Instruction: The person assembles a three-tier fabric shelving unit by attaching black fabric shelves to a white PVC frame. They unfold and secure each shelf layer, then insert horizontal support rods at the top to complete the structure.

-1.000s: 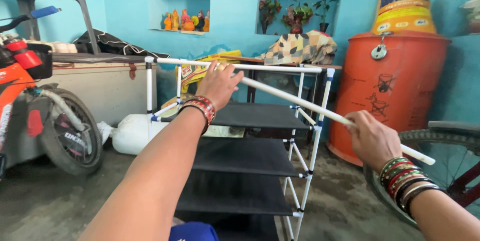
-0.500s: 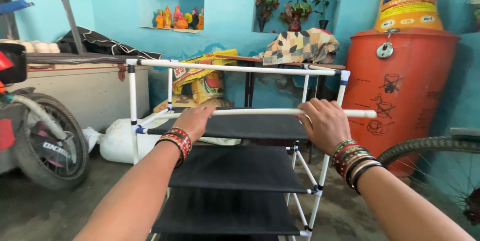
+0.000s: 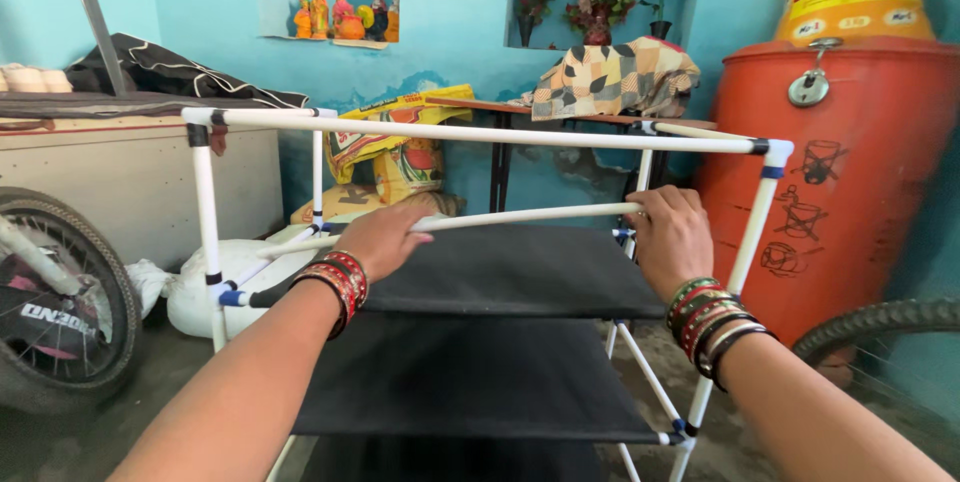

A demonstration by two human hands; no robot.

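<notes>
A white tube rack [image 3: 470, 134] with black fabric shelves [image 3: 500, 272] stands in front of me. A loose white rod [image 3: 520, 217] lies level across the rack, just above the upper shelf. My left hand [image 3: 385, 239] grips the rod near its left end. My right hand [image 3: 672, 237] closes around its right end by the rack's far right post. Both wrists carry several bangles.
An orange drum [image 3: 850, 172] with a sack on top stands at the right, a bicycle tyre [image 3: 880, 322] before it. Another bicycle wheel [image 3: 60, 302] is at the left. White sacks [image 3: 200, 282] lie behind the rack. A low table [image 3: 520, 112] holds a patterned cloth.
The rod has swung from a slant to level and come down towards the upper shelf. My right hand slid to its right end; my left hand took hold near its left end.
</notes>
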